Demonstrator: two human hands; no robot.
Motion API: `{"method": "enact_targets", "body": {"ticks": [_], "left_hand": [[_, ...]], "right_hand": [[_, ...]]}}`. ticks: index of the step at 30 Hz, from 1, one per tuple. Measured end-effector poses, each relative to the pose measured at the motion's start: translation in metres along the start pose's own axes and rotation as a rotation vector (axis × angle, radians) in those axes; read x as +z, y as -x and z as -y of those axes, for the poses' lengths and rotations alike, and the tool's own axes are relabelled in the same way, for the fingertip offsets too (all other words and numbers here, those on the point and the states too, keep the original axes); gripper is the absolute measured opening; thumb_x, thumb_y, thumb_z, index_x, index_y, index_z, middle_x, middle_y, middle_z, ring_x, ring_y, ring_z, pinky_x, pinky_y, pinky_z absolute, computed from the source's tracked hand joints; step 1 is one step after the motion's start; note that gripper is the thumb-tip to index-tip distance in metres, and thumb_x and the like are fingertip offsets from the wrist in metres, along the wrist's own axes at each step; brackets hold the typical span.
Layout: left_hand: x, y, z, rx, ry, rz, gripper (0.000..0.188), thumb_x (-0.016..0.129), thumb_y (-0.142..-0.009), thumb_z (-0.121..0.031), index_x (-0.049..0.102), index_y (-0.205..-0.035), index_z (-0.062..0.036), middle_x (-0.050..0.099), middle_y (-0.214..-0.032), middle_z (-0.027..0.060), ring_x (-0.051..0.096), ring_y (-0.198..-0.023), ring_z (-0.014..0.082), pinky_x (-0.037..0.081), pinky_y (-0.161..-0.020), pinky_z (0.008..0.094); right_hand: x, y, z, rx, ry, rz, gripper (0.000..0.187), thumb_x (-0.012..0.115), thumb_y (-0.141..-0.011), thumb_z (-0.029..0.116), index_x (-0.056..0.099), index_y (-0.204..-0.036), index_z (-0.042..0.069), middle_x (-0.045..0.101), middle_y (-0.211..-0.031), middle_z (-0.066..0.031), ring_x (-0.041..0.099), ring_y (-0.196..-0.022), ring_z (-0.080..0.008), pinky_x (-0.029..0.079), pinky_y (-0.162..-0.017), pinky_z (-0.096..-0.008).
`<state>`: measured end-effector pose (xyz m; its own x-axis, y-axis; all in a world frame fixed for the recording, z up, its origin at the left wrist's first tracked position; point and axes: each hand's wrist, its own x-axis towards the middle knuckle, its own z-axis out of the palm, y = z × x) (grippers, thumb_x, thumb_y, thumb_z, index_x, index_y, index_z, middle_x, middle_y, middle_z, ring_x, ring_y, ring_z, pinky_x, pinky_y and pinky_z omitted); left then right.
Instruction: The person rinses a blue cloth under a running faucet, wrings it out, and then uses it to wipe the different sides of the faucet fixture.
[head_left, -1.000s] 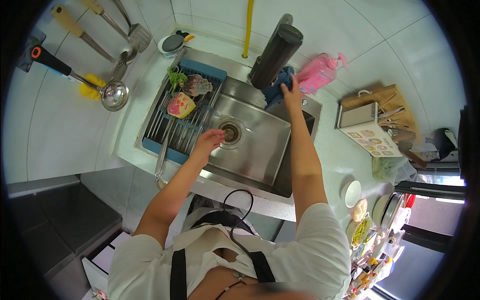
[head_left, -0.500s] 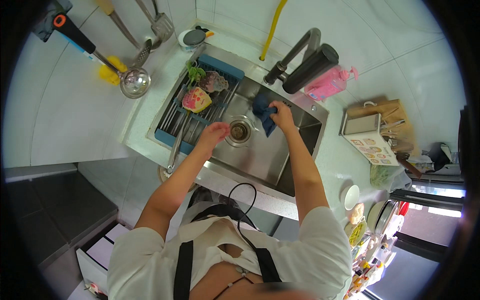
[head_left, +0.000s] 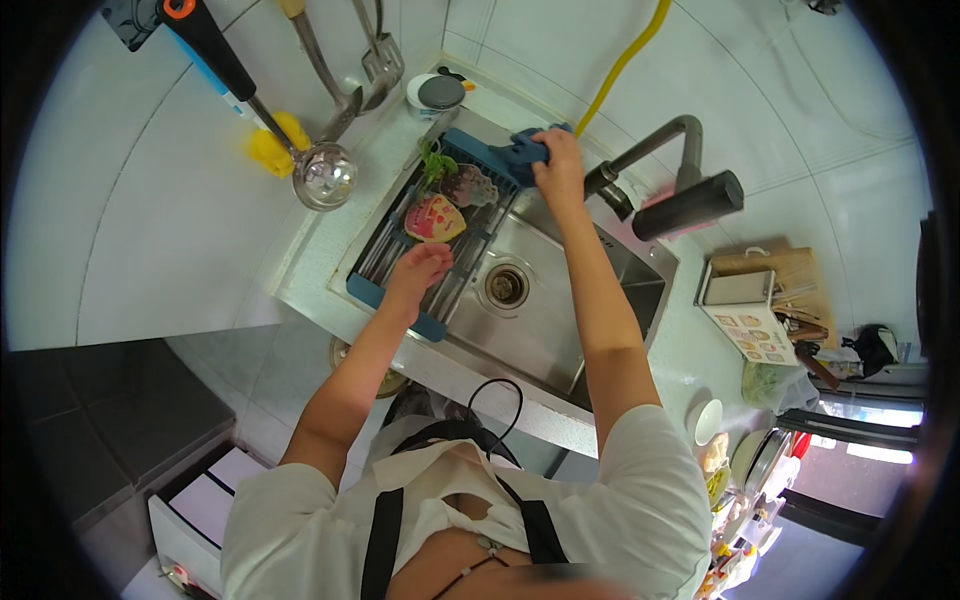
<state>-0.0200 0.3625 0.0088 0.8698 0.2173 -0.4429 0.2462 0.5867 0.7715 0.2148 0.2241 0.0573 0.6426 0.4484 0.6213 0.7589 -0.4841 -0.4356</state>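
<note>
My right hand (head_left: 560, 165) grips a crumpled dark blue cloth (head_left: 522, 157) at the sink's back rim, beside the far corner of the drying rack (head_left: 465, 143). Over the near part of that rack hovers my left hand (head_left: 422, 270), its fingers loosely bent with nothing visible in them. Just beyond its fingertips lies a pink and yellow printed packet (head_left: 434, 218) on the rack. Behind the packet are a clear, dark-tinted bag (head_left: 468, 186) and some green leaves (head_left: 436, 163). The steel sink (head_left: 535, 335) has a round drain (head_left: 506, 287).
A black faucet (head_left: 690, 205) arches over the sink's right back, partly covering a pink bottle. Ladles (head_left: 325, 177) and a yellow scrubber (head_left: 277, 145) hang at left. A grey-lidded tub (head_left: 440, 92) sits in the back corner. At right stand a knife holder (head_left: 745, 325) and a white bowl (head_left: 705, 421).
My right hand has carried the cloth from the basin up and back to the sink's rear rim. My left hand has shifted from near the drain to over the rack. The view has shifted.
</note>
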Motion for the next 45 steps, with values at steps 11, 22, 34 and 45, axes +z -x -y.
{"method": "enact_targets", "body": {"ticks": [11, 22, 34, 45], "left_hand": [[-0.034, -0.007, 0.000, 0.033, 0.014, -0.002, 0.021, 0.051, -0.081, -0.010, 0.054, -0.101, -0.0066, 0.058, -0.096, 0.0048, 0.055, -0.091, 0.0140, 0.042, -0.080, 0.0242], [-0.051, -0.026, 0.010, 0.049, -0.280, 0.028, 0.022, 0.051, -0.080, -0.005, 0.055, -0.102, -0.0051, 0.057, -0.098, 0.0041, 0.053, -0.092, 0.0131, 0.039, -0.083, 0.0227], [-0.040, -0.001, 0.002, 0.458, -1.424, 0.326, 0.021, 0.061, -0.073, -0.022, 0.061, -0.092, -0.0131, 0.058, -0.100, 0.0090, 0.050, -0.104, 0.0243, 0.018, -0.097, 0.0517], [-0.065, 0.023, 0.008, 0.605, -1.631, 0.198, 0.011, 0.061, -0.071, -0.021, 0.062, -0.079, -0.0126, 0.060, -0.085, 0.0033, 0.045, -0.109, 0.0234, 0.006, -0.097, 0.0606]], "right_hand": [[0.116, -0.015, -0.010, -0.240, 0.231, 0.660, 0.042, 0.059, -0.065, 0.001, 0.055, -0.105, 0.011, 0.046, -0.115, -0.0103, 0.040, -0.111, -0.0301, 0.035, -0.092, -0.0407], [0.085, 0.010, -0.051, 0.123, 0.363, 0.482, 0.036, 0.052, -0.069, -0.002, 0.059, -0.101, 0.012, 0.051, -0.112, -0.0046, 0.044, -0.107, -0.0276, 0.042, -0.087, -0.0359], [-0.001, 0.114, -0.054, 0.389, 0.287, 0.264, 0.036, 0.049, -0.064, -0.005, 0.060, -0.098, 0.003, 0.056, -0.102, -0.0153, 0.052, -0.094, -0.0337, 0.041, -0.084, -0.0376], [-0.115, 0.178, -0.120, 1.030, -0.515, -0.560, 0.041, 0.049, -0.073, -0.002, 0.054, -0.113, 0.007, 0.058, -0.097, -0.0112, 0.058, -0.075, -0.0186, 0.047, -0.066, -0.0278]]}}
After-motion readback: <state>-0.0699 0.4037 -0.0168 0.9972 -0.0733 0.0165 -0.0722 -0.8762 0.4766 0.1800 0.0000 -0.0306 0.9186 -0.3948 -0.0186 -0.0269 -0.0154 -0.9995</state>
